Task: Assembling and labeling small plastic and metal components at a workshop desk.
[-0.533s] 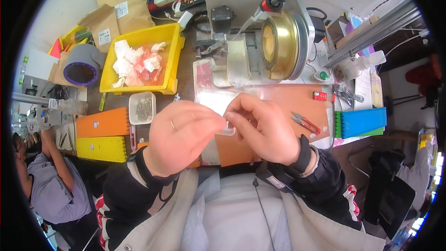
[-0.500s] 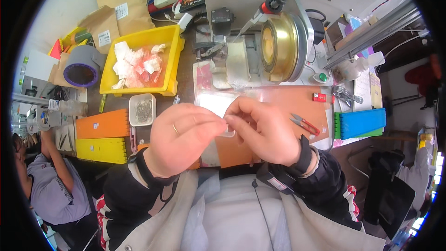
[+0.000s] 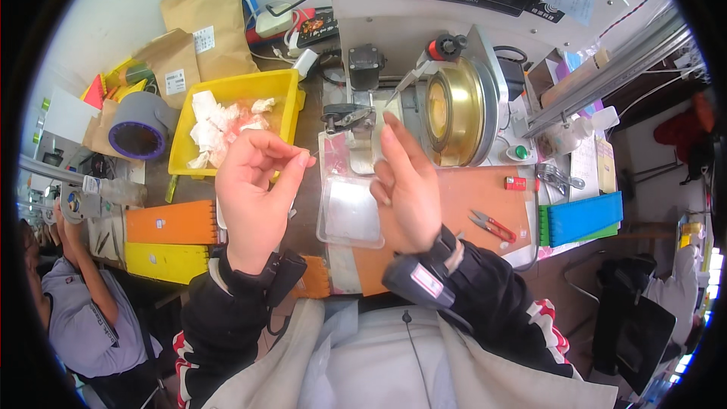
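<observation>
My left hand [image 3: 261, 193] hovers in front of the yellow bin [image 3: 294, 110], thumb and forefinger pinched together. Whatever is in that pinch is too small to name. Raised toward the bench machine with a gold-coloured wheel [image 3: 454, 113], my right hand [image 3: 409, 193] has thumb and forefinger close together and the other fingers curled. Its fingertips are beside the machine's small metal arm [image 3: 352, 117]; I cannot make out what they hold. Between and below the hands, a shallow clear plastic tray [image 3: 350, 213] lies partly on the orange-brown mat [image 3: 462, 204].
Red-handled snips [image 3: 496, 227] and a red battery-like cylinder [image 3: 516, 182] lie on the right. Crumpled white tissues [image 3: 216, 129] fill the yellow bin. Orange [image 3: 170, 222] and blue [image 3: 583, 218] plastic pieces flank the work area. Another person [image 3: 95, 303] sits at far left.
My hands were together over the tray; they have parted. The left moved left, and the right reached forward to the machine. The view has tilted up a little, uncovering the tray.
</observation>
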Available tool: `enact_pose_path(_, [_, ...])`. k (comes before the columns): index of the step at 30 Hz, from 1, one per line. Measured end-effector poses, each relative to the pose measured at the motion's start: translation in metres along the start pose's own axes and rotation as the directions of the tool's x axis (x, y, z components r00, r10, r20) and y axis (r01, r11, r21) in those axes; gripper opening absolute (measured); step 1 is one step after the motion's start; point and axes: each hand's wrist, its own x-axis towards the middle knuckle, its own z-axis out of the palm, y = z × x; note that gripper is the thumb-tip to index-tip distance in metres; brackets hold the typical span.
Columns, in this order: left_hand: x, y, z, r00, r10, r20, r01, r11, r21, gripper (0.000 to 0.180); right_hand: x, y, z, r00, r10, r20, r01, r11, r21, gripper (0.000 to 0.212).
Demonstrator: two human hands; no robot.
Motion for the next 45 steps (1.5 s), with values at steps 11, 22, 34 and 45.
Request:
enact_pose_path(11, [0.026, 0.011, 0.012, 1.000, -0.016, 0.007, 0.017, 0.996, -0.090, 0.015, 0.017, 0.000, 0.016, 0.995, 0.051, -0.092, -0.034, 0.984, 0.173, 0.017])
enact_pose_path(22, [0.050, -0.003, 0.049, 0.994, 0.113, 0.015, -0.113, 0.992, 0.063, 0.012, 0.014, 0.000, 0.004, 0.986, 0.161, -0.033, -0.156, 0.979, 0.129, 0.016])
enact_pose_path(34, [0.055, 0.005, 0.053, 0.963, 0.236, 0.132, -0.267, 0.900, 0.344, 0.014, 0.020, 0.016, -0.011, 0.996, -0.084, -0.009, 0.083, 0.992, -0.093, 0.016])
enact_pose_path(45, [0.062, 0.009, 0.051, 0.929, 0.279, 0.244, -0.360, 0.836, 0.414, 0.016, 0.040, 0.018, -0.012, 0.874, -0.453, 0.176, 0.483, 0.768, -0.421, 0.011])
